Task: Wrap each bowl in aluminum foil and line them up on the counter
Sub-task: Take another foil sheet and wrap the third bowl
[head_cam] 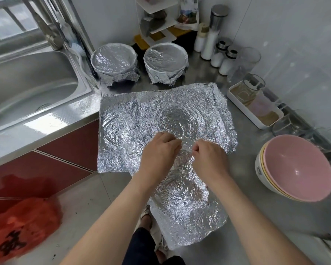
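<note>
A large crumpled sheet of aluminum foil [161, 115] lies spread on the steel counter, its near part hanging over the counter's front edge. My left hand [159, 150] and my right hand [208, 157] sit close together at the sheet's middle, each pinching the foil with curled fingers. Two foil-wrapped bowls [114, 62] [165, 61] stand side by side at the back of the counter. At the right, a stack of unwrapped bowls [294, 167] rests on the counter, the top one pink inside.
A steel sink [31, 87] and faucet lie to the left. Spice jars [225, 60], glasses and a white tray [256, 109] line the right wall. A corner shelf [157, 25] stands behind the wrapped bowls. A red plastic bag [21, 230] hangs at lower left.
</note>
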